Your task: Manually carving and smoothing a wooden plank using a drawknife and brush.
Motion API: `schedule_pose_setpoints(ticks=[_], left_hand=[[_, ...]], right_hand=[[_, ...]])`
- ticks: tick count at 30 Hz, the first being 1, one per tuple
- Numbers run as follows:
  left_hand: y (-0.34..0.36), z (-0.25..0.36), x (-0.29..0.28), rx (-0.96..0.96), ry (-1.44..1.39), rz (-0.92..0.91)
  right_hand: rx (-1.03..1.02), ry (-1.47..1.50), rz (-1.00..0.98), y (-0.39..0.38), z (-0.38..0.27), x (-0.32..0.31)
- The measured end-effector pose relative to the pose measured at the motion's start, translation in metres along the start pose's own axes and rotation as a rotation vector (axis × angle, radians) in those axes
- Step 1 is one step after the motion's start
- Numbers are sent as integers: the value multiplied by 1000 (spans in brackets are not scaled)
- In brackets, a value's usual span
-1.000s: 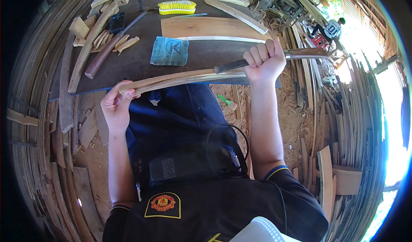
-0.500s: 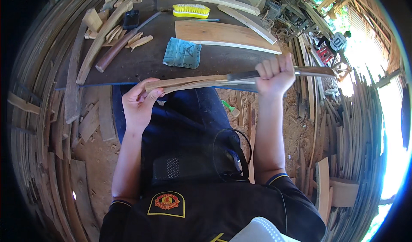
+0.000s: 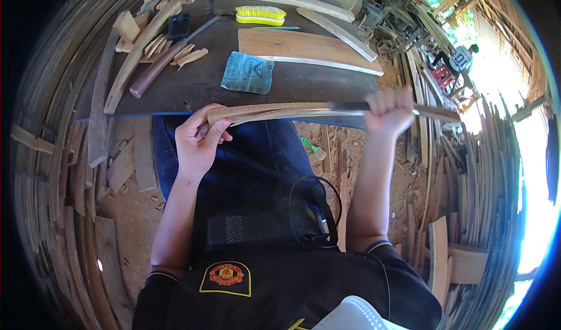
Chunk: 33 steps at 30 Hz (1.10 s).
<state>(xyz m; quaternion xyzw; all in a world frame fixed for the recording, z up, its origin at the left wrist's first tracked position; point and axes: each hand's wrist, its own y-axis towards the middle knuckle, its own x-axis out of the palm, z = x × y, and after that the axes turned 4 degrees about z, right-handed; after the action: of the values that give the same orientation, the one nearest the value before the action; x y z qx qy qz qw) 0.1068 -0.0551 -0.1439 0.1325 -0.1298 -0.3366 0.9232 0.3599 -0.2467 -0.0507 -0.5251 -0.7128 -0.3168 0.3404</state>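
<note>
My left hand [image 3: 201,137] pinches the left end of a slim, slightly curved wooden strip [image 3: 274,111] between thumb and fingers. The strip lies level over my lap, along the bench's near edge. In my right fist [image 3: 390,112] is a long tool with a flat dark blade [image 3: 349,106] and a brown handle that sticks out to the right. Motion blurs the tool, so I cannot tell whether it is a knife or a file. Its blade meets the strip's right end. Just beyond the strip lies a creased piece of blue-green sandpaper [image 3: 248,73].
The dark bench [image 3: 187,87] carries a yellow brush [image 3: 260,16], a wide board [image 3: 310,48], a brown-handled tool [image 3: 155,75] and wood offcuts [image 3: 193,57]. A green paintbrush [image 3: 314,149] is on the dirt floor. Stacked planks [image 3: 485,201] line both sides; a person [image 3: 460,58] sits far right.
My right hand has moved to the right with the tool, and the blade has slid toward the strip's right end. My left hand and the strip have shifted slightly right.
</note>
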Motion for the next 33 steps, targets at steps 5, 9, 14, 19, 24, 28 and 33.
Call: schedule_pose_setpoints(ticks=[5, 9, 14, 19, 24, 28, 33], left_hand=[[-1, -3, -1, 13, 35, 23], [0, -3, -5, 60, 25, 32], [3, 2, 0, 35, 56, 13], [2, 0, 2, 36, 49, 46], [0, -2, -1, 31, 67, 65], [1, 0, 2, 52, 30, 84], [2, 0, 4, 36, 47, 55]], right_hand=[[240, 101, -240, -9, 30, 15], [-16, -108, 19, 6, -3, -1], [-81, 26, -113, 20, -37, -43], [162, 8, -80, -13, 33, 18], [249, 80, -267, -27, 49, 29], [-1, -43, -136, -1, -4, -8], [-80, -9, -54, -5, -9, -13]])
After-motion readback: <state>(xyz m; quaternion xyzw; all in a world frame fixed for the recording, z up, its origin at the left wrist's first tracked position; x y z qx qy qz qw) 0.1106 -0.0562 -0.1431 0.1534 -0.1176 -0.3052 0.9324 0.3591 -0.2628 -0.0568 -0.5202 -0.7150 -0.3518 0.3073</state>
